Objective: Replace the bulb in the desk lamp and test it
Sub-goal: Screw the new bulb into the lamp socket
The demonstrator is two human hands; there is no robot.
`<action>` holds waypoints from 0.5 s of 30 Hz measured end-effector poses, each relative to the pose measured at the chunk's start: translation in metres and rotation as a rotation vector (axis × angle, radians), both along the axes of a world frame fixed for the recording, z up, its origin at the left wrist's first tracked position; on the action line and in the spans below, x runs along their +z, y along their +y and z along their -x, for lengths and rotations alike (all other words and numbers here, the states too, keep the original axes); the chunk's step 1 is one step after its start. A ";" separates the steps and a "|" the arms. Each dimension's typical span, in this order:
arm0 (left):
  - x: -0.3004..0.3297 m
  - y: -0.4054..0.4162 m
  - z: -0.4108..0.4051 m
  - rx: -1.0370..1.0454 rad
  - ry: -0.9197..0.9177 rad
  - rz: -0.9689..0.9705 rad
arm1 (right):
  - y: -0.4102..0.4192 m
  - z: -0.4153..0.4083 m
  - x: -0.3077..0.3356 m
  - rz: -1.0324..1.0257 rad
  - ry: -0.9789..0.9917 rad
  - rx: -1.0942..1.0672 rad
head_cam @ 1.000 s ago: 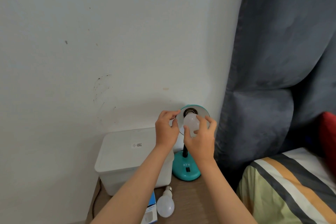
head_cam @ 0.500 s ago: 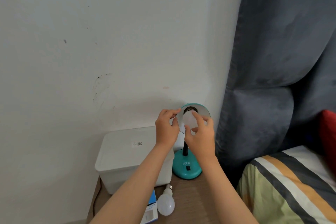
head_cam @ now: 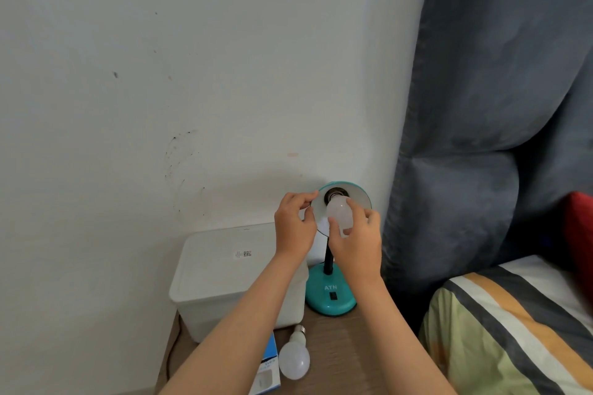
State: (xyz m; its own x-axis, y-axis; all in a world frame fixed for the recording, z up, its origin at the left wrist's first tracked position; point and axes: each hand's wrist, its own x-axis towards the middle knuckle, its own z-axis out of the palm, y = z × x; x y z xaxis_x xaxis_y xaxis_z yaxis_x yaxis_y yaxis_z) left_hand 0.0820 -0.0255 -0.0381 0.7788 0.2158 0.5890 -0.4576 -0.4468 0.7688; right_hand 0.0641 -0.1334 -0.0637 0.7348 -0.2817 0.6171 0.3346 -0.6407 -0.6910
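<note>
A teal desk lamp stands on the wooden bedside table, its base (head_cam: 330, 297) marked ATN and its shade (head_cam: 359, 199) turned to face me. A white bulb (head_cam: 338, 210) sits in the dark socket at the shade's middle. My right hand (head_cam: 356, 244) wraps its fingers round this bulb from below. At the shade's left rim, my left hand (head_cam: 293, 223) pinches the edge. A second white bulb (head_cam: 294, 359) lies loose on the table beside a blue bulb box (head_cam: 268, 370).
A white lidded plastic box (head_cam: 224, 269) sits left of the lamp against the wall. A dark cable (head_cam: 170, 353) runs down the table's left side. A grey padded headboard (head_cam: 475, 170) and striped bedding (head_cam: 513, 324) fill the right.
My right hand's fingers have shifted round the bulb in the socket, with the thumb moving lower. My left hand stays on the shade's rim.
</note>
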 end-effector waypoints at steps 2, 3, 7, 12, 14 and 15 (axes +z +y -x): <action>0.000 0.000 0.000 -0.001 0.002 0.000 | 0.002 -0.001 0.002 -0.035 0.007 -0.033; -0.001 0.000 0.000 -0.001 0.003 0.001 | 0.002 -0.002 0.002 -0.031 -0.001 -0.029; -0.001 0.000 0.000 0.007 0.001 -0.005 | 0.005 0.001 -0.002 0.029 0.002 0.023; 0.000 0.000 0.000 0.006 -0.001 -0.009 | 0.003 0.001 0.002 -0.028 0.062 -0.056; -0.001 0.000 0.000 0.008 -0.001 -0.011 | 0.004 0.001 0.002 -0.011 0.037 -0.052; -0.001 -0.001 0.000 0.007 -0.002 -0.010 | 0.004 0.001 0.001 0.010 0.019 -0.034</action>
State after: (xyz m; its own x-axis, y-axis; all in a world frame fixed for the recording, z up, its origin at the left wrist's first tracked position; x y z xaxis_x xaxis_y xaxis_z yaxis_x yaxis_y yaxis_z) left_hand 0.0820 -0.0260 -0.0389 0.7758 0.2159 0.5929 -0.4561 -0.4574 0.7634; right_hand 0.0627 -0.1294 -0.0627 0.7363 -0.3005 0.6063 0.3000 -0.6582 -0.6905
